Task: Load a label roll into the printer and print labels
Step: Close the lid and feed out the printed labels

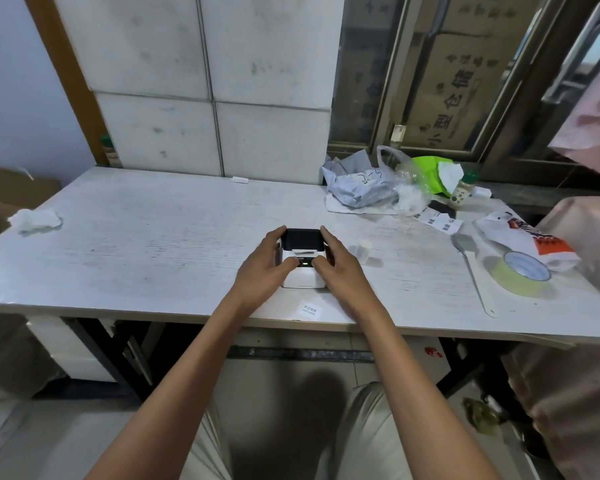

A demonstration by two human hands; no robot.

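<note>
A small white label printer (302,275) with a black lid stands near the front middle of the white table (153,244). A strip of white label paper shows at its slot, and a small lit display sits below it. My left hand (262,268) grips the printer's left side, fingers along the lid and thumb on the front. My right hand (340,268) grips its right side the same way. A white label roll (362,249) lies just right of the printer. A printed label (309,310) lies by the table's front edge.
A roll of pale green tape (520,273) and a white stick (475,282) lie at the right. Plastic bags (368,188), a spice bottle (461,194) and printed labels (439,220) crowd the back right. A crumpled tissue (37,220) lies at the left.
</note>
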